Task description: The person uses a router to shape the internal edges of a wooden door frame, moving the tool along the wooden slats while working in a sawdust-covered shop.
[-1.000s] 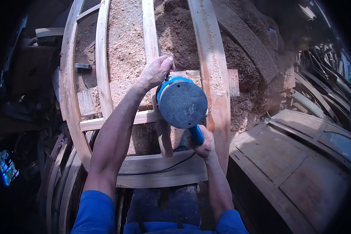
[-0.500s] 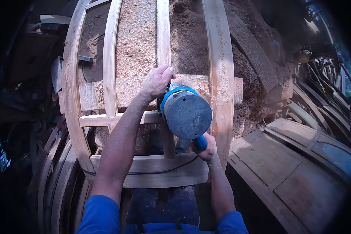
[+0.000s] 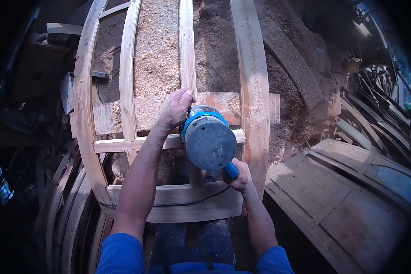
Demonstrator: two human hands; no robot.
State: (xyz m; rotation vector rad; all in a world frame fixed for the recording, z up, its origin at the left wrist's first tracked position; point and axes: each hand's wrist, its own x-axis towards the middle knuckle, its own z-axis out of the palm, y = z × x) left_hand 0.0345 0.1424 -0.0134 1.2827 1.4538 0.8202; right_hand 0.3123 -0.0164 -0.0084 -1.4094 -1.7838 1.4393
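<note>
A handheld power router, round and grey on top with a blue collar, sits over a slatted wooden frame. My left hand is closed at the router's far left side; the grip under its fingers is mostly hidden. At the near right, my right hand wraps around the blue handle. Below the router's body runs a crossbar of the frame, its right end showing. The bit and base are hidden beneath the motor housing. A black cord crosses the frame's near curved rail.
Wood shavings cover the area under the slats, with a flat board lying crosswise below them. Panelled doors lie at the right. Curved wooden pieces lean at the lower left, and scrap wood is heaped farther right.
Both hands and the router have shifted left and slightly nearer, uncovering the crossbar's right end. The frame appears slightly farther left in view. Both grips stay closed.
</note>
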